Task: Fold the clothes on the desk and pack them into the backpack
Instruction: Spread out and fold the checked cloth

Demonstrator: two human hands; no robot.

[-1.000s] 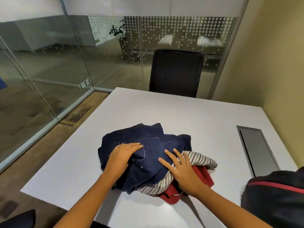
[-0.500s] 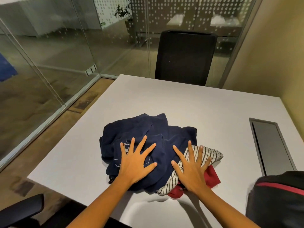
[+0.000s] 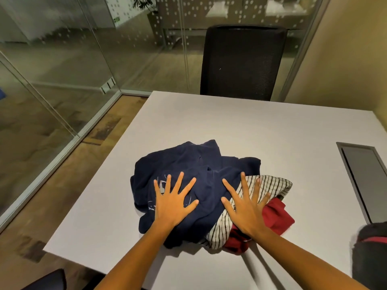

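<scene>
We recorded both hands spread flat with fingers splayed: the left hand (image 3: 172,203) on the navy garment (image 3: 188,162), the right hand (image 3: 245,210) across the navy and striped garment (image 3: 272,185). The unfolded pile, with a red garment (image 3: 276,216) underneath, lay near the front edge of the desk (image 3: 230,126), and the backpack (image 3: 370,254) stood at the right. We judged that lifting one piece could drag the tangled others off the desk.

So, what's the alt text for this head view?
Two bare hands press flat, fingers spread, on crumpled clothes on a white desk: left hand on a navy garment, right hand mostly on a striped garment and a red garment. A black backpack shows at the right edge.
</scene>
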